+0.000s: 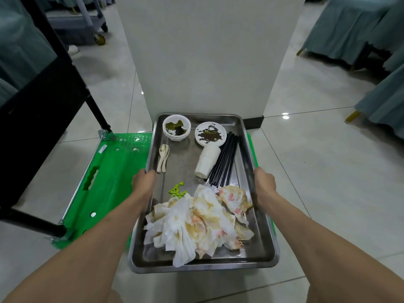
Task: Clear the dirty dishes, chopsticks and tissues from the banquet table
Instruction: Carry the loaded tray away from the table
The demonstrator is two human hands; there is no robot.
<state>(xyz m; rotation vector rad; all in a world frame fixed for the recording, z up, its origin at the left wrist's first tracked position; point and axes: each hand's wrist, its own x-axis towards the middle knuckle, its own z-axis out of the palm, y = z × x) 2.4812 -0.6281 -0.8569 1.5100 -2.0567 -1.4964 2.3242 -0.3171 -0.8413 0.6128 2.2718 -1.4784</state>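
I carry a steel tray (181, 158) over a green cart. My left hand (143, 182) grips its left rim and my right hand (264, 184) grips its right rim. On the tray stand a white bowl (176, 127) with green leftovers at the far left and a white plate (210, 133) smeared with dark sauce beside it. A stack of white cups (207, 161) lies on its side next to a bundle of black chopsticks (225, 160). Two white spoons (163, 157) lie near the left rim. Stained crumpled tissues (196, 221) fill the near half, with small green scraps (178, 191) beyond them.
The green cart deck (105, 182) with its black handle frame (54, 101) lies under and left of the tray. A white pillar (207, 53) rises just ahead. Chairs in grey-green covers (371, 40) stand at the right, and another trolley (83, 20) at the far left.
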